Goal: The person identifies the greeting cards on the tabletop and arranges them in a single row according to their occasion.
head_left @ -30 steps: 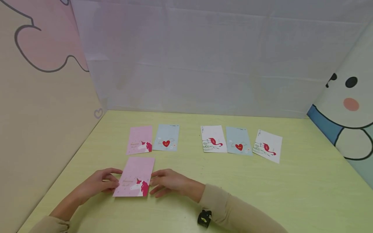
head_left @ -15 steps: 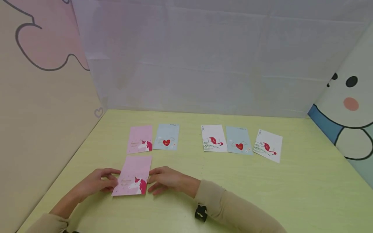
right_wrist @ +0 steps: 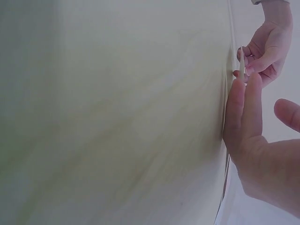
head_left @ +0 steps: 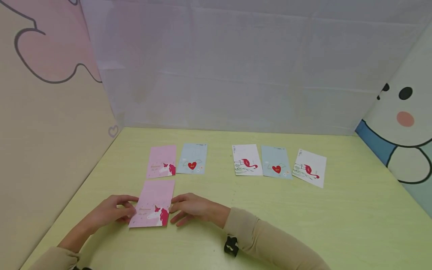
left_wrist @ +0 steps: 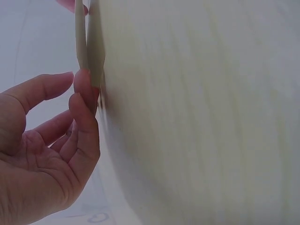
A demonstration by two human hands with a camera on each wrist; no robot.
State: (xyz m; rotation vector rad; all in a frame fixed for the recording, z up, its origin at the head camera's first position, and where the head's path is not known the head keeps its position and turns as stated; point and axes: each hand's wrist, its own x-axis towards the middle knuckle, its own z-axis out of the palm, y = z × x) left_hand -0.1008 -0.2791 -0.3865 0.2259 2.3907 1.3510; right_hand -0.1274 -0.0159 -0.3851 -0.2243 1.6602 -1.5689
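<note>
A pink card with a unicorn (head_left: 155,195) lies between the two hands in the head view, at the front left of the table. My left hand (head_left: 109,212) holds its left edge, with fingers curled at the edge and the thumb close by. In the left wrist view the card (left_wrist: 81,35) shows edge-on above the left hand (left_wrist: 51,136). On its other side, my right hand (head_left: 194,209) touches the right edge with fingertips. The right wrist view shows the right hand (right_wrist: 253,136) with fairly straight fingers and the thumb held apart.
Behind the held card lie another pink unicorn card (head_left: 160,159) and a blue heart card (head_left: 192,159). Farther right are a white flamingo card (head_left: 247,160), a second blue heart card (head_left: 276,161) and a tilted flamingo card (head_left: 309,168). A pale curtain (head_left: 236,75) hangs behind the table.
The front unicorn card has shifted slightly left and away from the body, and the right hand has moved left with it. The left hand has barely moved.
</note>
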